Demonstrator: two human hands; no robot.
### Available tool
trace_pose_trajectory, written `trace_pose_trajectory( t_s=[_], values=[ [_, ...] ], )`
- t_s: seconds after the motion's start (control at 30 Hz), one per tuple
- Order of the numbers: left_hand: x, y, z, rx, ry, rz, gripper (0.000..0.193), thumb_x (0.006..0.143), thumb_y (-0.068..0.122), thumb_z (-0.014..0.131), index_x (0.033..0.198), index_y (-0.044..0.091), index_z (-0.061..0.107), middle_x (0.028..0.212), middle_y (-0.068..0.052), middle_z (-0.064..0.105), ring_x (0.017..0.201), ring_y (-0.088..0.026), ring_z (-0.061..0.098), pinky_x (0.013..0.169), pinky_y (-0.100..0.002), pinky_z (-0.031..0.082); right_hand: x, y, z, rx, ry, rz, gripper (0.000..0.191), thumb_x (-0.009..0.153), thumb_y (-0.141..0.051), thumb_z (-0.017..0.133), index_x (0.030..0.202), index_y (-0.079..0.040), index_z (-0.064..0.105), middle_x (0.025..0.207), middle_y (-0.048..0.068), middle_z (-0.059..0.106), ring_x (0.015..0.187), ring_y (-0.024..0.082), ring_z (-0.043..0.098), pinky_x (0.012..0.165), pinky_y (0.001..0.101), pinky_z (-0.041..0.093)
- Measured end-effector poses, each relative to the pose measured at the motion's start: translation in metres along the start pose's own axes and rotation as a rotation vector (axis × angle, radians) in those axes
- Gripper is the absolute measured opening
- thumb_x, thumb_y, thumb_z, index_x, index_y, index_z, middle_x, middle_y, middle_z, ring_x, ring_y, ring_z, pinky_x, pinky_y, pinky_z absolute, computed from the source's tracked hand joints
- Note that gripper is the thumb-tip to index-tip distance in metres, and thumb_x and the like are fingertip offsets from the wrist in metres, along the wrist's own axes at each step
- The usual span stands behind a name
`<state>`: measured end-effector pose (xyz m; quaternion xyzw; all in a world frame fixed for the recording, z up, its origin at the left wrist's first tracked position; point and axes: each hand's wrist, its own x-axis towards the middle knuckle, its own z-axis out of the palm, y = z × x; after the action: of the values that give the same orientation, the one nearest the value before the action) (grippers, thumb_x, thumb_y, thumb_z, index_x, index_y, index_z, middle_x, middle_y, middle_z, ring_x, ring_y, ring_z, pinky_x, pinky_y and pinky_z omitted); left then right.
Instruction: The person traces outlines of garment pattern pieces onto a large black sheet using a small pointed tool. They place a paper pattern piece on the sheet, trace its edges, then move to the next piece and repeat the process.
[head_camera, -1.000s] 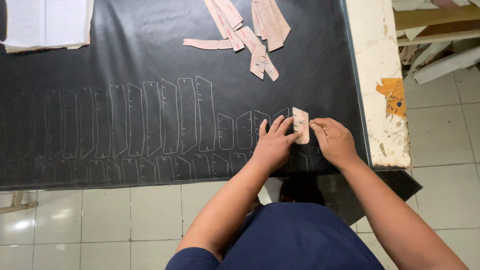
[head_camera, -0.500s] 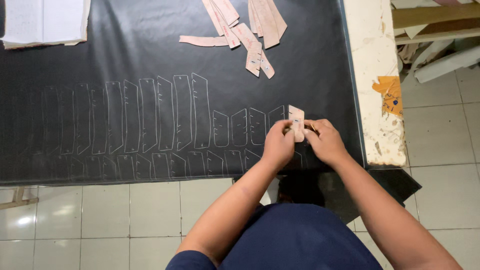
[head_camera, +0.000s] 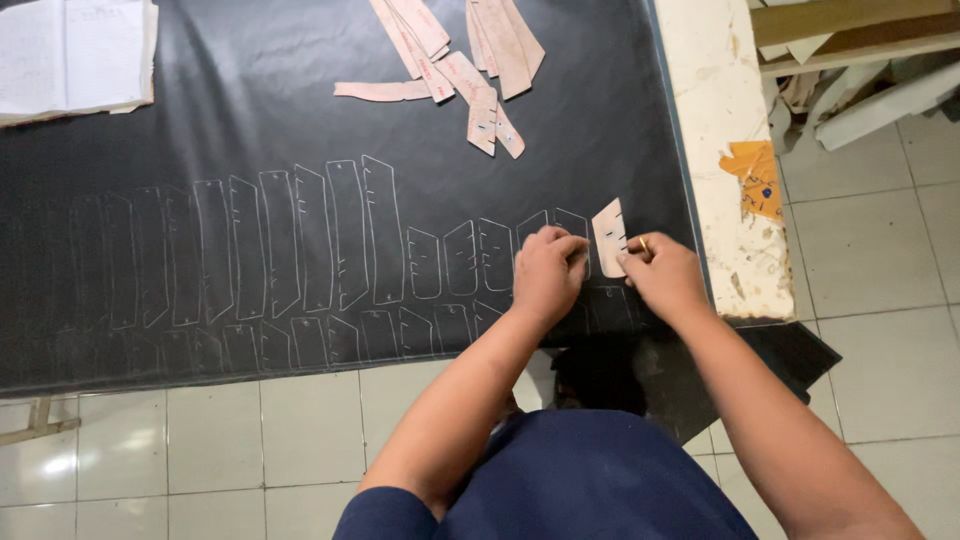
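Pattern template (head_camera: 608, 236), a small tan card piece, now lies flatter on the black sheet (head_camera: 250, 110) near the right edge, left hand (head_camera: 545, 272) pressing beside it, right hand (head_camera: 665, 275) pinching a marker.

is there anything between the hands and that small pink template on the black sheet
Nothing visible. The left hand lies just beside the template, and the right hand touches its lower edge with a small pen-like tool.

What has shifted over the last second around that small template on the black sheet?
The left hand slid off the pale template and now rests just left of it; the right hand, with a small pen, stays at its right edge. The template, black sheet and pattern pile kept their places.
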<state>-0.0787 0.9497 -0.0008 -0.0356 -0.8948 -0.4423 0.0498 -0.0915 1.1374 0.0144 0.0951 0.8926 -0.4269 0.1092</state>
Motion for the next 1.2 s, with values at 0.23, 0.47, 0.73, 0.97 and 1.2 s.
trace_pose_trajectory(
  t_s=[0.23, 0.47, 0.73, 0.97, 1.2],
  values=[
    [-0.005, 0.016, -0.007, 0.248, -0.019, 0.122, 0.039, 0.075, 0.026, 0.081, 0.114, 0.025, 0.078, 0.127, -0.004, 0.058, 0.123, -0.027, 0.053, 0.098, -0.046, 0.040, 0.008, 0.018, -0.002, -0.109, -0.002, -0.004, 0.026, 0.088, -0.028, 0.075, 0.104, -0.007, 0.074, 0.084, 0.010, 0.077, 0.071, 0.019, 0.074, 0.070, 0.0330, 0.056],
    [-0.007, 0.019, -0.008, 0.250, -0.030, 0.109, 0.043, 0.077, 0.025, 0.080, 0.120, 0.026, 0.076, 0.131, -0.004, 0.058, 0.124, -0.027, 0.052, 0.100, -0.046, 0.038, 0.004, 0.028, -0.005, -0.106, 0.126, -0.320, 0.021, 0.091, -0.025, 0.076, 0.104, -0.010, 0.081, 0.093, 0.008, 0.073, 0.074, 0.021, 0.071, 0.069, 0.0333, 0.055],
    [-0.006, 0.018, -0.006, 0.250, -0.038, 0.084, 0.042, 0.077, 0.026, 0.081, 0.119, 0.027, 0.077, 0.132, -0.005, 0.057, 0.126, -0.029, 0.051, 0.103, -0.048, 0.037, -0.002, 0.021, -0.008, 0.017, 0.060, -0.193, 0.023, 0.092, -0.023, 0.074, 0.109, -0.010, 0.080, 0.093, 0.007, 0.071, 0.065, 0.016, 0.071, 0.066, 0.0294, 0.054],
    [-0.006, 0.017, -0.004, 0.239, -0.041, 0.079, 0.039, 0.079, 0.025, 0.080, 0.118, 0.027, 0.078, 0.133, -0.005, 0.057, 0.127, -0.029, 0.050, 0.104, -0.047, 0.037, -0.004, 0.018, -0.010, 0.018, 0.050, -0.163, 0.023, 0.089, -0.023, 0.076, 0.109, -0.011, 0.080, 0.092, 0.006, 0.071, 0.067, 0.016, 0.070, 0.066, 0.0289, 0.053],
    [-0.006, 0.016, -0.003, 0.237, -0.026, 0.079, 0.038, 0.078, 0.027, 0.081, 0.116, 0.027, 0.079, 0.131, -0.005, 0.058, 0.126, -0.028, 0.051, 0.103, -0.047, 0.036, -0.003, 0.023, -0.009, -0.043, 0.079, -0.197, 0.023, 0.088, -0.025, 0.077, 0.108, -0.013, 0.081, 0.090, 0.005, 0.071, 0.073, 0.018, 0.070, 0.069, 0.0309, 0.053]
  ],
)
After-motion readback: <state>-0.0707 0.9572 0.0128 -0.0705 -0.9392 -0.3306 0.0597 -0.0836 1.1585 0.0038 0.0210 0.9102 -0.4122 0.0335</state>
